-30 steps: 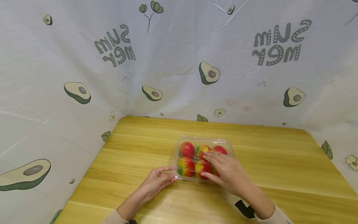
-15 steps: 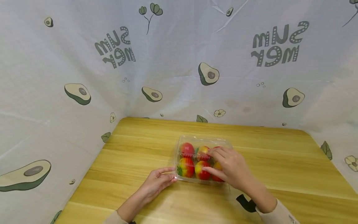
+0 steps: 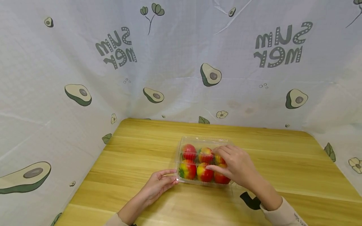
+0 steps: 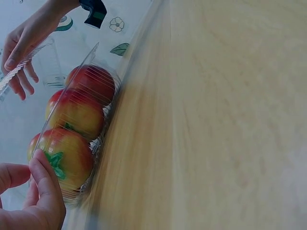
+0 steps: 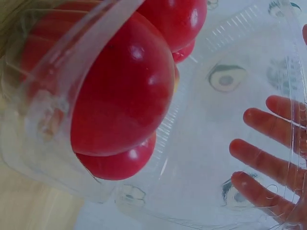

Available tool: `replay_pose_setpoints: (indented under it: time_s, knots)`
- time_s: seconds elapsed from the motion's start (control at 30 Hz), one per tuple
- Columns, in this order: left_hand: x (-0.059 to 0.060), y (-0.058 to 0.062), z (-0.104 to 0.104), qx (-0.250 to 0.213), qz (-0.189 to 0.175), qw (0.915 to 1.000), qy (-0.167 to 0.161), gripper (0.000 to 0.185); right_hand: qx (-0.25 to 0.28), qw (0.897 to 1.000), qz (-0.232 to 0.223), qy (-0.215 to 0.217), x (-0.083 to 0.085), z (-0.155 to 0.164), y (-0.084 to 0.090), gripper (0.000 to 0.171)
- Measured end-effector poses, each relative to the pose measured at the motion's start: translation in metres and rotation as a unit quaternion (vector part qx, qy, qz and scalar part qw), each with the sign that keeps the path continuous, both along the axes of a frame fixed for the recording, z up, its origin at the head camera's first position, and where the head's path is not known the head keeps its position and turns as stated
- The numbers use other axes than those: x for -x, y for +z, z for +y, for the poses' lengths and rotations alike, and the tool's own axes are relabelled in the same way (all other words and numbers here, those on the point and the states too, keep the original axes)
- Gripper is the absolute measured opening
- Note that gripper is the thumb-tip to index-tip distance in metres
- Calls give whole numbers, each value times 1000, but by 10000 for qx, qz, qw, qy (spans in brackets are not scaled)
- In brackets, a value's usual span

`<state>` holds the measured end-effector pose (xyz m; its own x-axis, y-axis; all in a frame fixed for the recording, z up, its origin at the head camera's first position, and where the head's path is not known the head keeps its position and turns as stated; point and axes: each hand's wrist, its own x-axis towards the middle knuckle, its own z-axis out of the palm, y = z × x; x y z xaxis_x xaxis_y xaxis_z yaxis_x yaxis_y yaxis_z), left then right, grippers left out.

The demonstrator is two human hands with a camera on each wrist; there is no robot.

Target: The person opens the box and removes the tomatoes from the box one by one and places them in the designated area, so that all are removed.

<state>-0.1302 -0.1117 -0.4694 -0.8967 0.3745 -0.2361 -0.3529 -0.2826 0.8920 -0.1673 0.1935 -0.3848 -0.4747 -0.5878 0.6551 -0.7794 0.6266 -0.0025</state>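
Note:
A clear plastic clamshell box (image 3: 181, 180) holds several red-and-yellow fruits (image 3: 188, 169) in two rows on the wooden table (image 3: 282, 163). My left hand (image 3: 173, 176) pinches the box's front left corner between thumb and fingers; the left wrist view shows that hand (image 4: 36, 177) against the nearest fruit (image 4: 67, 153). My right hand (image 3: 217, 160) grips the transparent lid (image 5: 216, 110) over the right side of the box, with the lid's front edge raised. In the right wrist view its fingers (image 5: 259, 158) show through the lid beside the fruits (image 5: 120, 96).
A white cloth with avocado prints (image 3: 181, 62) walls the table at the back and both sides. Bare wood lies left, right and in front of the box. A black strap (image 3: 250, 201) sits by my right wrist.
My right hand has drawn back and up with the lid, lifting its front edge and uncovering the front row of fruits. My left hand has stayed at the corner.

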Motion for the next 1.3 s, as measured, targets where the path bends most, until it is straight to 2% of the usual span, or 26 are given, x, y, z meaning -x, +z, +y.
replay_pose_setpoints:
  time_s: [0.3,0.43,0.7,0.93,1.1,1.3]
  knots:
    - [1,1,0,-48,30,10000,-29,47,-8,9997,-188,182,3,5,8,50]
    - [0,1,0,-59,18,10000,-21,47,12,9986,-430,312,5,10,9,42]
    - [-1,1,0,-78,-19,10000,35,47,351,9943,-809,600,11,21,10,40]
    - [-1,0,0,-44,-23,10000,40,47,757,9886,-1122,658,13,28,10,41]
    - [-1,-1,0,-58,-54,10000,43,47,1178,9798,-1484,646,16,34,9,43]
    - [-1,0,1,-63,-79,9999,61,46,1926,9619,-1819,668,21,41,8,56]
